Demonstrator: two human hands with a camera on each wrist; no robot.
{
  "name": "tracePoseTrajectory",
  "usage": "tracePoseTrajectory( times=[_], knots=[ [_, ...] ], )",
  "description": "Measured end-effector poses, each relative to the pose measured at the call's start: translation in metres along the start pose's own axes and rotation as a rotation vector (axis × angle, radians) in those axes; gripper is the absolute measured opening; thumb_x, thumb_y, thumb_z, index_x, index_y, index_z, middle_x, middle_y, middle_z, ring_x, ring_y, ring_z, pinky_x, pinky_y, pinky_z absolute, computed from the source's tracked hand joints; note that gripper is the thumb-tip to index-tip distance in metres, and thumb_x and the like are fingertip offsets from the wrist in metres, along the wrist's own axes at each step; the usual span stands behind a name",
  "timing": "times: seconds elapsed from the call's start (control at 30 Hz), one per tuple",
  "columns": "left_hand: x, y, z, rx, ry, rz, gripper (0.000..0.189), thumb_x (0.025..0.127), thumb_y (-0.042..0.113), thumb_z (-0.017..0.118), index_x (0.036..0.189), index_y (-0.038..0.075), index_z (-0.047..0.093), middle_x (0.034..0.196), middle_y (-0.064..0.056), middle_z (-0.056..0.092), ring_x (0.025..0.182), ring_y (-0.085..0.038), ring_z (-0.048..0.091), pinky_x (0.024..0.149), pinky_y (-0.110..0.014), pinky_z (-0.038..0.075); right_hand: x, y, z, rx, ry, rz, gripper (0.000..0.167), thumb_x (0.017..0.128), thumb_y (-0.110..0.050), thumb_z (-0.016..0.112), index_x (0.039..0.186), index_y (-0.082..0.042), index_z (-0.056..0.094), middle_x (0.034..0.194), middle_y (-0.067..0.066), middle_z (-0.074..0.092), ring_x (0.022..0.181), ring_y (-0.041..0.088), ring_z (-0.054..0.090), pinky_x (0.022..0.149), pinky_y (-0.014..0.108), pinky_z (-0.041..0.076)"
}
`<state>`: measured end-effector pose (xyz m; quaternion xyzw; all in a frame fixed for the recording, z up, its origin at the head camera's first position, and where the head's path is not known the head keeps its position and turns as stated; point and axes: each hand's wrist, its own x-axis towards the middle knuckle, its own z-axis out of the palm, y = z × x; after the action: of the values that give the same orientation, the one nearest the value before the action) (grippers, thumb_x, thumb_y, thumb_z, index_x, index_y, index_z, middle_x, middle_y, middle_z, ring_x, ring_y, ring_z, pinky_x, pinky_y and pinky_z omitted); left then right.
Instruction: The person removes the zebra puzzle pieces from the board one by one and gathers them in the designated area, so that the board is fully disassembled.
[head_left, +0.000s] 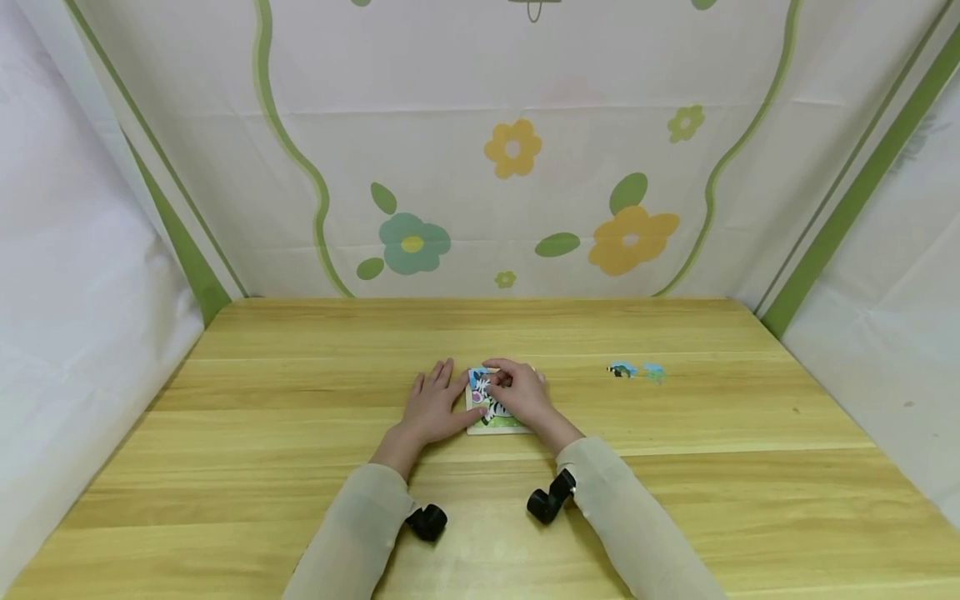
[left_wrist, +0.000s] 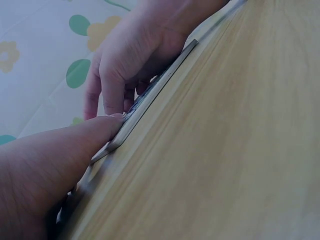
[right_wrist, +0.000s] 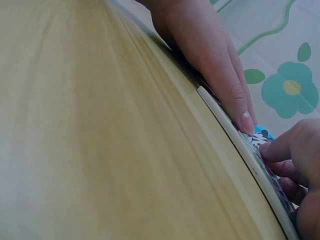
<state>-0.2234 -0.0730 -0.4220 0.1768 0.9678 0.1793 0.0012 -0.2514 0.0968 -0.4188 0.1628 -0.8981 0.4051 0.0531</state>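
Note:
A small jigsaw puzzle board (head_left: 501,431) with a zebra picture and a pale rim lies on the table. My left hand (head_left: 431,412) rests flat at its left side, fingers spread, with the thumb pressing on the board's lower left part. From the right, my right hand (head_left: 525,396) reaches over the board with curled fingers. Its thumb and fingertips pinch a blue, black-and-white puzzle piece (right_wrist: 260,134) at the upper left of the picture. In the head view that hand hides much of the board's right half.
Two loose puzzle pieces lie to the right: a blue and dark one (head_left: 621,369) and a blue and green one (head_left: 654,372). The wooden table (head_left: 300,433) meets a flowered cloth wall (head_left: 450,167) at the back. Black wrist cameras (head_left: 551,497) hang from both sleeves.

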Motion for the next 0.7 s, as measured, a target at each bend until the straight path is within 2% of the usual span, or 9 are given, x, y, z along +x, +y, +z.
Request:
tracePoseTrajectory(
  times=[0.2, 0.33, 0.4, 0.53, 0.7],
  knots=[
    [0.0, 0.002, -0.002, 0.002, -0.011, 0.005, 0.072, 0.08, 0.06, 0.04, 0.136, 0.015, 0.03, 0.14, -0.015, 0.013, 0.128, -0.027, 0.005, 0.098, -0.048, 0.003, 0.0, 0.001, 0.0, -0.029, -0.013, 0.007, 0.028, 0.076, -0.016, 0.066, 0.104, -0.009, 0.063, 0.07, -0.012, 0.059, 0.069, 0.006, 0.054, 0.083, 0.041, 0.024],
    [-0.002, 0.001, -0.003, 0.0, -0.013, 0.0, 0.072, 0.08, 0.059, 0.041, 0.136, 0.015, 0.029, 0.141, -0.016, 0.013, 0.128, -0.028, 0.006, 0.099, -0.048, 0.003, 0.002, 0.002, -0.001, 0.0, -0.04, 0.034, 0.028, 0.077, -0.017, 0.065, 0.104, -0.009, 0.063, 0.071, -0.01, 0.059, 0.068, 0.006, 0.054, 0.085, 0.04, 0.028],
    [-0.003, 0.001, -0.002, 0.002, -0.011, -0.001, 0.072, 0.08, 0.06, 0.041, 0.136, 0.016, 0.029, 0.141, -0.015, 0.013, 0.128, -0.027, 0.006, 0.099, -0.048, 0.003, 0.002, 0.002, -0.003, 0.039, -0.061, 0.05, 0.029, 0.077, -0.017, 0.065, 0.104, -0.008, 0.063, 0.072, -0.008, 0.059, 0.068, 0.007, 0.054, 0.081, 0.036, 0.035],
    [-0.004, 0.001, -0.002, -0.003, -0.004, -0.002, 0.072, 0.08, 0.06, 0.041, 0.136, 0.017, 0.029, 0.141, -0.015, 0.013, 0.128, -0.027, 0.006, 0.099, -0.047, 0.002, 0.005, 0.002, -0.01, 0.133, -0.102, 0.054, 0.03, 0.077, -0.009, 0.065, 0.105, -0.001, 0.061, 0.074, -0.002, 0.058, 0.067, 0.011, 0.052, 0.063, 0.027, 0.044],
    [-0.003, 0.002, -0.002, -0.008, 0.002, -0.01, 0.072, 0.079, 0.06, 0.041, 0.136, 0.016, 0.03, 0.14, -0.015, 0.014, 0.128, -0.027, 0.006, 0.099, -0.047, 0.002, 0.009, 0.002, -0.027, 0.164, -0.105, 0.012, 0.03, 0.077, -0.003, 0.063, 0.106, 0.004, 0.059, 0.076, 0.003, 0.058, 0.069, 0.015, 0.052, 0.06, 0.024, 0.044]
  ],
)
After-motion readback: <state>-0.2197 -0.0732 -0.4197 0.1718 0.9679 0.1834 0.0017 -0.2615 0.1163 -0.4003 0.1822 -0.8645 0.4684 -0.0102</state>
